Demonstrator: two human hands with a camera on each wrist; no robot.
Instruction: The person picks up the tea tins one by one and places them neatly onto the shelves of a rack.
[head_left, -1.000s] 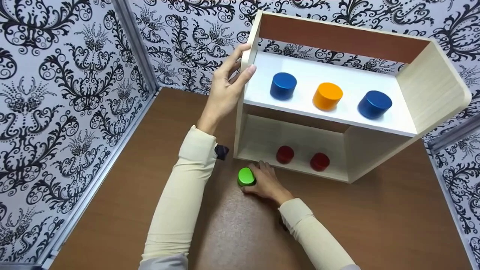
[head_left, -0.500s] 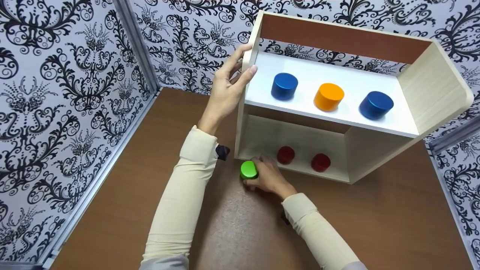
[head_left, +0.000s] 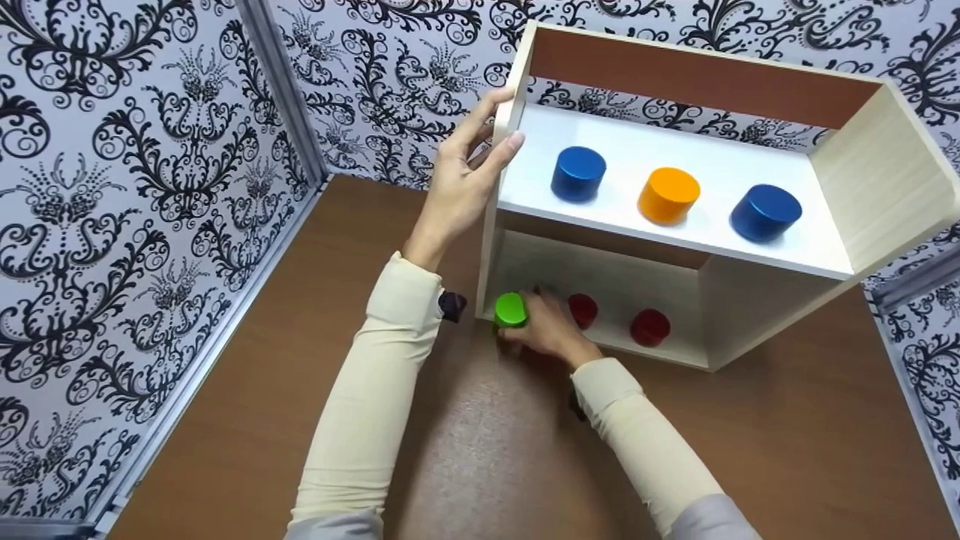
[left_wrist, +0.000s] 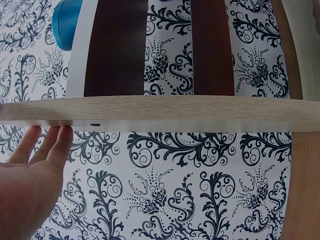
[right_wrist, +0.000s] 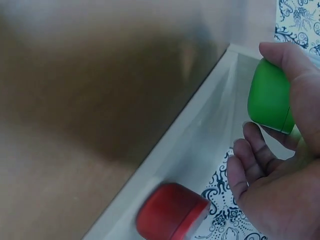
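My left hand (head_left: 461,180) holds the left side panel of a two-tier wooden shelf unit (head_left: 787,315), thumb over the front edge. In the left wrist view its fingertips (left_wrist: 62,137) press against the panel's outer face. With thumb and fingers, my right hand (head_left: 551,326) grips a green cylinder (head_left: 511,310) at the front left of the lower tier. The right wrist view has the green cylinder (right_wrist: 270,97) raised and tilted in that grip. Just right of the hand are two red cylinders (head_left: 583,311) on the lower tier, the nearer one partly covered by it.
On the white upper shelf (head_left: 817,244) stand a blue cylinder (head_left: 578,174), an orange cylinder (head_left: 668,196) and another blue cylinder (head_left: 766,214). The unit stands on a brown table (head_left: 322,240) between patterned wall panels (head_left: 187,135).
My right hand has carried the green cylinder from the table in front of the unit forward and slightly right, to the lower tier's front edge. The left hand keeps its hold on the panel.
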